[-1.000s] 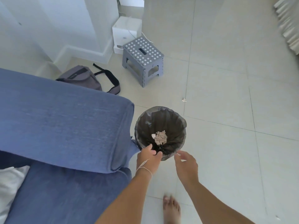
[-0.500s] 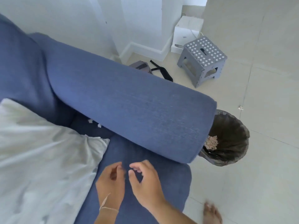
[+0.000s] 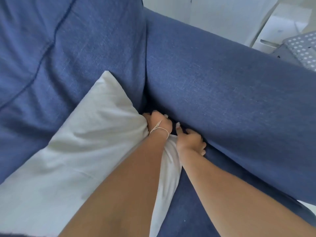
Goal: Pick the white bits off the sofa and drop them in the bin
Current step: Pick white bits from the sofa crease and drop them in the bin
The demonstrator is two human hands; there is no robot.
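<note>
The blue sofa (image 3: 222, 86) fills the view. Both my hands reach into the corner of the seat, between a white pillow (image 3: 95, 134) and the armrest. A small white bit (image 3: 177, 124) lies on the dark seat between my hands, and another white bit (image 3: 165, 115) shows by my left fingertips. My left hand (image 3: 159, 124), with a string bracelet on the wrist, presses against the pillow's edge with its fingers curled down into the gap. My right hand (image 3: 189, 141) rests on the seat, fingers apart, its forefinger just below the first bit. The bin is out of view.
A grey dotted step stool (image 3: 302, 48) peeks over the armrest at the top right, with white wall and skirting behind it. The sofa's back cushion (image 3: 59, 48) rises at the left. Pale floor shows at the lower right edge.
My view swung from the bin to the sofa's corner. Both hands moved from the front of the seat deep into the gap beside the pillow; the bin has left the view.
</note>
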